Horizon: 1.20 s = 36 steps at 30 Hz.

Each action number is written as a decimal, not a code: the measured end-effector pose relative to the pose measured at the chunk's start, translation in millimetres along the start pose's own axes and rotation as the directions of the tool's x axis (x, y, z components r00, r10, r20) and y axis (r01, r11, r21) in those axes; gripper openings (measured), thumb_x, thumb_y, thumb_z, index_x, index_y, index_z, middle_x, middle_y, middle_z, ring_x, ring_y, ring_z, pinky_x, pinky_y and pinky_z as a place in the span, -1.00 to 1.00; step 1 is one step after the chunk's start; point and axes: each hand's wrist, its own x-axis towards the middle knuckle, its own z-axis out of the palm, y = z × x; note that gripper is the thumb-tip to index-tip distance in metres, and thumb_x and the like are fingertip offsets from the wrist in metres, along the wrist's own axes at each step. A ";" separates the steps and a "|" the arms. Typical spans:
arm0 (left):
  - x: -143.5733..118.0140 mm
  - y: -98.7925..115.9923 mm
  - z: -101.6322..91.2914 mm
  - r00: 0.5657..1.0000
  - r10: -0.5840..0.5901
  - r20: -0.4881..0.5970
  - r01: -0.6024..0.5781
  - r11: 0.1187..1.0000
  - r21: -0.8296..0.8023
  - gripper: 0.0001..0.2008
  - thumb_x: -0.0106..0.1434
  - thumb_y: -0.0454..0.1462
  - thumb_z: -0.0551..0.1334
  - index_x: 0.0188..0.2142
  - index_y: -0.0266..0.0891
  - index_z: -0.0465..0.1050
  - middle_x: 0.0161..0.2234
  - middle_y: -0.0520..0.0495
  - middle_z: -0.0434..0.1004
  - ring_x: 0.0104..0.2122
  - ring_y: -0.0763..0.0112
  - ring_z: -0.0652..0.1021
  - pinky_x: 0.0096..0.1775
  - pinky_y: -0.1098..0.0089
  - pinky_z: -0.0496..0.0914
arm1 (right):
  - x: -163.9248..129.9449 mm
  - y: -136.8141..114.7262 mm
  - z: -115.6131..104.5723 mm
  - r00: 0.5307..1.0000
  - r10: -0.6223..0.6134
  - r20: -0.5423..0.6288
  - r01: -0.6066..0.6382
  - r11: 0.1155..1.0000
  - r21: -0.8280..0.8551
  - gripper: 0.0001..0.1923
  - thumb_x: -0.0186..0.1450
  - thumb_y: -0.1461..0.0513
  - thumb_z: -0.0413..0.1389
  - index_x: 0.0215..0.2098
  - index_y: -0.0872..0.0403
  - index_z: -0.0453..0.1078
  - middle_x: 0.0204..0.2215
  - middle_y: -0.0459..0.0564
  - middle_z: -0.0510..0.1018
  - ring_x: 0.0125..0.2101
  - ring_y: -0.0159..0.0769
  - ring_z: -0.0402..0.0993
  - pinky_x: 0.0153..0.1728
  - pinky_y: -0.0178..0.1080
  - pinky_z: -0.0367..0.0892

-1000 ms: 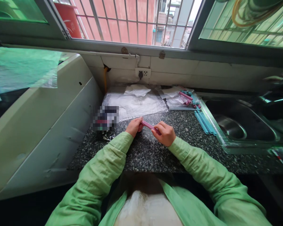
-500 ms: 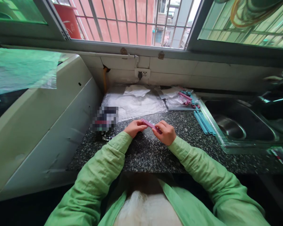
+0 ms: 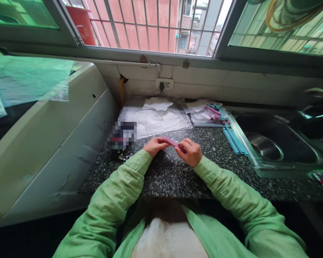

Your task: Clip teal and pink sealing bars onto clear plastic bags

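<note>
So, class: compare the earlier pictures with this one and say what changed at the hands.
The left hand opened from a curled grip; its fingers now reach along the pink strip. The right hand keeps pinching the other end. Blue strips stayed put.

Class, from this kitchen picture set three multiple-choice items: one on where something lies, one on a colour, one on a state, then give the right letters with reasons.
1. Where do the teal strips lie?
A. in the sink
B. on the counter beside the sink
C. on the window sill

2. What colour is the strip held between both hands?
A. pink
B. yellow
C. black

3. How is that strip held?
A. lying untouched
B. by the left hand alone
C. pinched at each end by the left hand and the right hand

Key: 1 B, they rest on the speckled counter by the sink rim; 2 A, it is plainly pink; 3 C, fingers of both hands close on it.
</note>
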 end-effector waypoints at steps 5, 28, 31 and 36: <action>-1.0 3.4 0.6 1.000 0.002 0.005 -0.003 1.000 0.012 -0.61 -0.27 -0.10 0.39 -0.50 -0.37 0.51 -0.70 0.10 0.29 -0.64 0.65 0.17 -0.56 0.51 0.01 | 0.4 -0.7 -1.2 1.000 0.007 -0.028 -0.007 1.000 -0.006 -0.84 0.22 0.18 0.03 -0.43 0.11 0.36 -0.54 -0.08 0.40 -0.60 -0.50 0.27 -0.54 -0.42 0.20; -0.3 9.2 1.1 0.993 0.041 -0.114 -0.050 0.996 -0.079 -0.68 -0.33 -0.16 0.41 -0.59 -0.32 0.46 -0.62 0.09 0.39 -0.57 0.60 0.29 -0.44 0.48 0.16 | 4.4 6.6 -10.8 0.986 -0.031 -0.164 0.045 0.996 0.081 -0.93 0.15 0.27 0.11 -0.37 0.07 0.35 -0.50 -0.06 0.44 -0.51 -0.42 0.34 -0.48 -0.35 0.30; -0.6 10.9 -0.7 0.990 0.033 -0.136 -0.042 0.997 -0.063 -0.68 -0.33 -0.16 0.41 -0.59 -0.32 0.44 -0.65 0.11 0.34 -0.59 0.61 0.26 -0.46 0.48 0.14 | 4.7 8.9 -12.6 0.982 -0.024 -0.187 0.046 0.993 0.111 -0.93 0.14 0.28 0.11 -0.37 0.06 0.34 -0.50 -0.07 0.44 -0.52 -0.44 0.34 -0.51 -0.36 0.28; 0.0 11.6 -5.1 0.984 0.053 -0.169 -0.064 0.996 -0.059 -0.69 -0.30 -0.16 0.40 -0.61 -0.32 0.41 -0.67 0.11 0.30 -0.60 0.62 0.25 -0.48 0.47 0.13 | 8.0 9.5 -15.7 0.970 -0.003 -0.242 0.037 0.990 0.138 -0.95 0.14 0.31 0.10 -0.41 0.06 0.31 -0.53 -0.10 0.43 -0.57 -0.47 0.29 -0.56 -0.38 0.25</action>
